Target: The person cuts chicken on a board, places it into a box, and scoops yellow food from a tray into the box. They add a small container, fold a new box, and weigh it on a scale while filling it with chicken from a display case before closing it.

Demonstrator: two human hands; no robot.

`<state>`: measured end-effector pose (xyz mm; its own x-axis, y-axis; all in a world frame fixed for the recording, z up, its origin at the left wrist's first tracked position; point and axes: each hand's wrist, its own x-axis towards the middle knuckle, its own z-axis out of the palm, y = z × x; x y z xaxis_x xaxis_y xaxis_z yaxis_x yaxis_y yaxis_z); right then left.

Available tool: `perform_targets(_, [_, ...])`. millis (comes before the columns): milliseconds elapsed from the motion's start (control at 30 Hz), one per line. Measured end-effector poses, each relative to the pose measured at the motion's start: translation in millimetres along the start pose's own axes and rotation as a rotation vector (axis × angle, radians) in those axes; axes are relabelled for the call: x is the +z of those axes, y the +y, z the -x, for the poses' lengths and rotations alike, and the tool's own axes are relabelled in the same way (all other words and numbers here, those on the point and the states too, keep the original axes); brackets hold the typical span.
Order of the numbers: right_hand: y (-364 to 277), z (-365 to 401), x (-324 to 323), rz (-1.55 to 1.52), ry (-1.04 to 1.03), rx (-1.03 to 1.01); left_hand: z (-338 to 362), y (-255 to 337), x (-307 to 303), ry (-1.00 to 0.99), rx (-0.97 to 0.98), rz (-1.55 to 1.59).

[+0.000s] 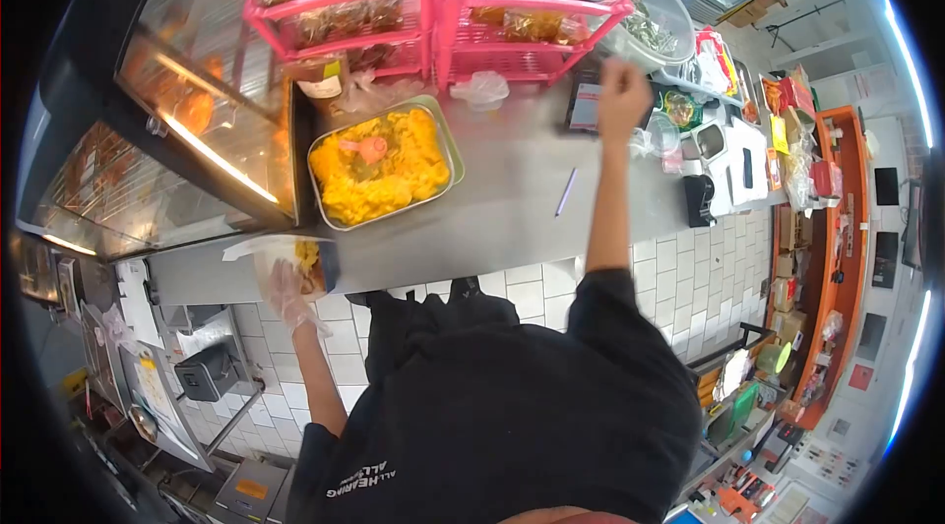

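At the counter's front edge, my left hand [285, 293] wears a clear plastic glove. Its fingers are closed around a food wrapper [258, 250] with yellow filling and something brown showing; the glove hides part of it. Just beyond sits a metal tray [325, 219] of yellow mashed food [379, 191], with a pink scoop-like piece [366, 148] resting in it. My right hand [623, 96] is bare, reaching over the back right of the counter. Its fingers look curled and somewhat blurred; whatever they hold is hidden. Beside it lies a dark flat box [585, 108] with a light panel.
Pink basket racks [438, 7] of bagged food stand at the back. A lit glass food warmer [197, 121] borders the left. A translucent tub [655, 17] stands behind my right hand. A purple pen-like stick [566, 191] lies on the steel counter [492, 219]; small containers [709, 140] crowd the right.
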<state>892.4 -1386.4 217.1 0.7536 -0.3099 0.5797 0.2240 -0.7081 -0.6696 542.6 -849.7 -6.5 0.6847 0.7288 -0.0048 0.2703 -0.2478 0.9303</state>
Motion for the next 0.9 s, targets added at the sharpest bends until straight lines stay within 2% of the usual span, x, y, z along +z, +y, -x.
perform_targets(33, [36, -44, 3, 0.045, 0.161, -0.011, 10, 8, 0, 0.013, 0.004, -0.006])
perform_targets(67, [74, -88, 8, 0.044, 0.164, 0.050, 20, 20, -2, 0.127, -0.136, 0.152])
perform_targets(100, [109, -124, 15, 0.108, 0.064, 0.073, 28, 34, -3, 0.244, -0.271, 0.313])
perform_targets(133, [140, -156, 24, 0.168, -0.035, 0.093, 36, 46, -1, 0.264, -0.260, 0.315])
perform_targets(167, [179, -181, 35, 0.145, -0.039, 0.089, 46, 59, 2, 0.298, -0.321, 0.299])
perform_targets(200, [218, -200, 49, 0.426, -0.266, 0.097, 52, 71, 4, 0.331, -0.381, 0.282])
perform_targets(233, [233, -214, 65, 0.706, -0.489, 0.091, 55, 80, 9, 0.354, -0.367, 0.286])
perform_targets(300, [196, -210, 55, 0.859, -0.729, 0.243, 63, 94, 18, 0.367, -0.443, 0.364])
perform_targets(333, [201, -209, 59, 0.837, -0.734, 0.220, 69, 100, 20, 0.403, -0.436, 0.368])
perform_targets(433, [233, -224, 71, 0.890, -0.719, 0.212, 85, 123, 34, 0.307, -0.434, 0.356])
perform_targets(500, [238, -235, 68, 0.786, -0.613, 0.182, 90, 130, 37, 0.324, -0.453, 0.356])
perform_targets(567, [212, -243, 51, 0.599, -0.283, 0.138, 92, 131, 37, 0.334, -0.472, 0.373])
perform_targets(600, [198, -256, 55, 0.591, -0.284, 0.118, 93, 128, 35, 0.318, -0.498, 0.351])
perform_targets(667, [177, -276, 51, -0.227, -0.081, 0.178, 99, 124, 33, 0.302, -0.537, 0.336])
perform_targets(700, [130, -271, 49, -0.422, -0.134, 0.070, 101, 123, 34, 0.301, -0.539, 0.341])
perform_targets(733, [57, -252, 49, -0.614, -0.186, -0.033, 104, 123, 35, 0.297, -0.540, 0.340])
perform_targets(767, [-12, -232, 40, -0.527, -0.302, -0.203, 106, 123, 38, 0.291, -0.544, 0.336])
perform_targets(800, [-48, -226, 51, -0.431, -0.460, -0.200, 106, 126, 39, 0.280, -0.525, 0.333])
perform_targets(833, [-77, -208, 71, -0.655, -0.554, -0.092, 106, 128, 39, 0.272, -0.503, 0.331])
perform_targets(867, [-122, -187, 71, -0.688, -0.665, -0.104, 107, 132, 39, 0.279, -0.498, 0.327])
perform_targets(900, [-139, -175, 92, -0.804, -0.800, -0.128, 108, 136, 40, 0.266, -0.479, 0.327])
